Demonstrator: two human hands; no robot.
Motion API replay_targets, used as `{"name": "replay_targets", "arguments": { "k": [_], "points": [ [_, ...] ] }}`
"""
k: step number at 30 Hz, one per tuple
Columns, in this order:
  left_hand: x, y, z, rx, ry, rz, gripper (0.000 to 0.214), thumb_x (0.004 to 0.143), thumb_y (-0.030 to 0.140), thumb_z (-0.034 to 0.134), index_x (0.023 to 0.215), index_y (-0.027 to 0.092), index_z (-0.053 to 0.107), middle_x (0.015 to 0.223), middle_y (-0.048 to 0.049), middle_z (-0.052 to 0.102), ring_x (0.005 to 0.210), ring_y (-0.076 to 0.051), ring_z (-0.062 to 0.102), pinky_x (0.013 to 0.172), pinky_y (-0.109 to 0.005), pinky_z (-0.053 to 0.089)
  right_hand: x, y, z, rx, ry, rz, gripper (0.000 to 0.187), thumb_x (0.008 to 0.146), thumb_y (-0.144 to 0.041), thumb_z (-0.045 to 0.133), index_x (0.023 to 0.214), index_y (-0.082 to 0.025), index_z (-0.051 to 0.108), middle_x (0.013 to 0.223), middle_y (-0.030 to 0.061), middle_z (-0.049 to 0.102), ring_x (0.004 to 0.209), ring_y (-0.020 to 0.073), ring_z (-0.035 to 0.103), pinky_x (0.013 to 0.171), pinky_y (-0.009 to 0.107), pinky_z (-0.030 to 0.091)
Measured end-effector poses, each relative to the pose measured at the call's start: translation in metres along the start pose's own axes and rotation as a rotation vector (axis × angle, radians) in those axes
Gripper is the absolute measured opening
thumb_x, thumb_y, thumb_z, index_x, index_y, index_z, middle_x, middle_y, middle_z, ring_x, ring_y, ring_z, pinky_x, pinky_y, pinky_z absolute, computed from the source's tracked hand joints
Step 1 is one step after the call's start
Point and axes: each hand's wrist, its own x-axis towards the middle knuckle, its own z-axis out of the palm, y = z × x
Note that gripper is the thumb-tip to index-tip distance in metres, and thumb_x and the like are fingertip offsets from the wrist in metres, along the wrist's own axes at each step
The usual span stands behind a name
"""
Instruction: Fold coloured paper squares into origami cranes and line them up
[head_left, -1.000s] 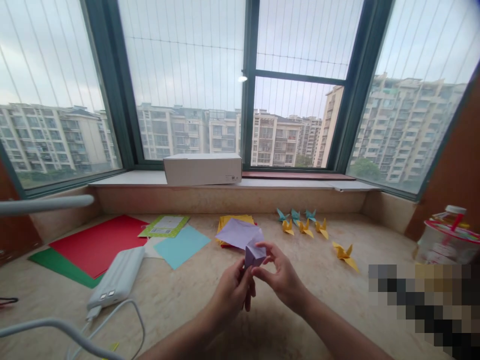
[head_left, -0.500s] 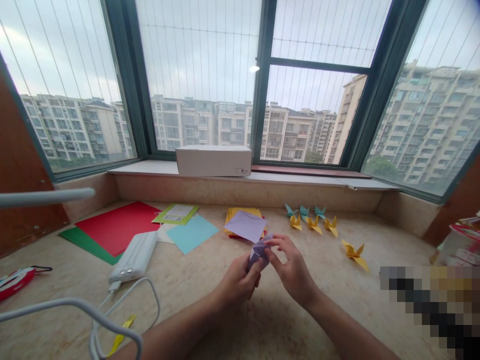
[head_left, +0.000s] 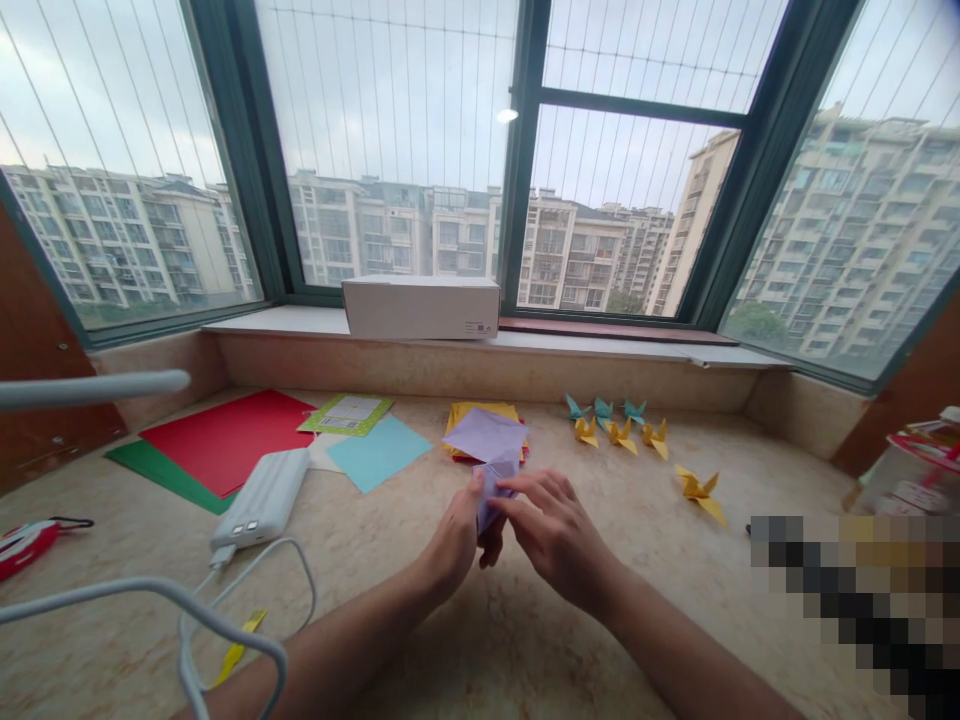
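A small folded light-purple paper piece (head_left: 487, 492), gripped by the left hand (head_left: 455, 528) above the mottled beige counter (head_left: 637, 530), well short of its far edge, and touched by the right hand (head_left: 559, 530), whose grip cannot be told, is judged light, easily crumpled, best held along creases.

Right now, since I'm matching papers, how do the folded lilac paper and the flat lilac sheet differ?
The folded lilac paper is creased and compact; the flat lilac sheet is spread out. The folded paper is in the left grip, touched by the right grip; the flat sheet lies atop a stack of yellow and red paper. Both are lilac.
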Motion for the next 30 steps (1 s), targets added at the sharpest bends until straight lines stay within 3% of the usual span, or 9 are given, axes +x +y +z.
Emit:
{"name": "replay_targets", "arguments": {
  "k": [3,6,13,20,25,30],
  "points": [
    [0.001,-0.001,-0.002,0.014,0.025,-0.022,0.068,0.089,0.072,0.024,0.058,0.017,0.049,0.043,0.0023,0.042,0.032,-0.01,0.04,0.033,-0.022,0.027,0.0,0.003,0.0,0.031,-0.002,0.014,0.021,0.093,-0.014,0.054,0.105,-0.024,0.068,0.107,0.0066,0.071,0.098,0.0225,0.062,0.094,0.042,0.04],
    [0.0,0.0,-0.002,0.026,0.0,-0.042,0.069,0.089,0.072,0.024,0.057,0.017,0.049,0.042,0.0017,0.043,0.031,-0.01,0.04,0.033,-0.022,0.026,-0.002,0.007,0.002,0.103,0.0,0.039,0.013,0.095,-0.018,0.054,0.094,-0.022,0.067,0.094,0.0052,0.072,0.088,0.0204,0.063,0.088,0.039,0.041],
    [0.0,0.002,-0.001,-0.036,-0.08,-0.059,0.065,0.085,0.078,0.027,0.064,0.018,0.046,0.05,0.0051,0.041,0.034,-0.008,0.037,0.032,-0.021,0.027,-0.007,0.006,0.008,0.253,0.105,0.175,0.018,0.095,-0.024,0.056,0.106,-0.026,0.071,0.088,0.0055,0.07,0.086,0.0218,0.064,0.078,0.035,0.049],
    [-0.003,0.007,0.0,-0.009,-0.087,-0.032,0.067,0.085,0.078,0.024,0.063,0.018,0.044,0.052,0.0056,0.039,0.034,-0.007,0.035,0.032,-0.02,0.025,-0.007,0.007,0.009,0.4,0.213,0.315,0.01,0.088,-0.026,0.067,0.079,-0.021,0.065,0.083,0.0044,0.068,0.08,0.0202,0.064,0.074,0.033,0.05],
    [-0.006,0.012,0.0,0.085,-0.105,-0.02,0.064,0.089,0.072,0.029,0.063,0.017,0.047,0.05,0.0045,0.041,0.034,-0.008,0.041,0.034,-0.02,0.027,-0.005,0.005,0.008,0.435,0.153,0.336,0.023,0.088,-0.033,0.065,0.07,-0.021,0.057,0.079,0.0036,0.067,0.075,0.0194,0.063,0.072,0.032,0.048],
    [-0.006,0.008,0.0,0.118,-0.095,0.01,0.049,0.087,0.064,0.047,0.073,0.017,0.049,0.052,0.0062,0.044,0.034,-0.007,0.044,0.033,-0.018,0.027,-0.003,0.003,0.006,0.377,0.147,0.436,0.017,0.094,-0.032,0.052,0.086,-0.02,0.063,0.078,0.0035,0.068,0.074,0.0198,0.063,0.071,0.031,0.048]
  ]
}}
